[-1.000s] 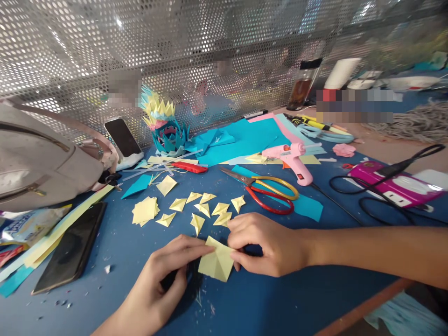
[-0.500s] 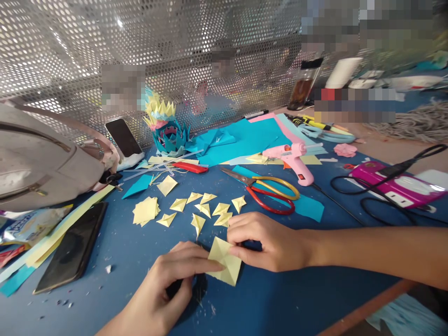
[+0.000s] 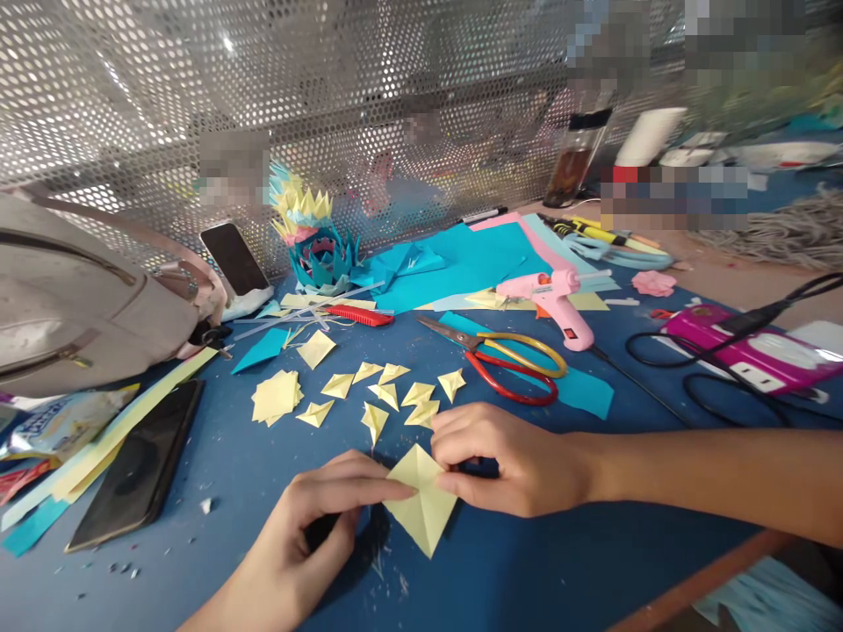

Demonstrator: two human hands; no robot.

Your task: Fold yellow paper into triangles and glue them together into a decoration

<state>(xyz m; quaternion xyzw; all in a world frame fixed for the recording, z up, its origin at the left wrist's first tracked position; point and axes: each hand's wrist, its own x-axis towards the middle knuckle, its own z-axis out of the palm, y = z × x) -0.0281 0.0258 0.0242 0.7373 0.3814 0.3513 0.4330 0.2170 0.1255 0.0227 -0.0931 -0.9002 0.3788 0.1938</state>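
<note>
A small yellow paper square [image 3: 421,502], partly folded with creases, lies on the blue table [image 3: 230,483] in front of me. My left hand [image 3: 309,535] pinches its left corner with thumb and fingers. From the right, my right hand [image 3: 507,456] pinches its upper right edge. Just beyond the hands lie several folded yellow paper points [image 3: 395,395] and a stack of yellow squares [image 3: 275,397].
Red-and-yellow scissors [image 3: 507,362] and a pink glue gun [image 3: 559,303] lie behind my right hand. A black phone [image 3: 135,474] and a grey bag [image 3: 72,298] are at left. A spiky paper model [image 3: 316,241], blue sheets [image 3: 461,259], a pink power strip [image 3: 751,355] and a perforated metal screen [image 3: 329,105] stand farther back.
The yellow paper has turned between my fingers, its lower corner now pointing down toward me. Both hands have stayed in about the same place.
</note>
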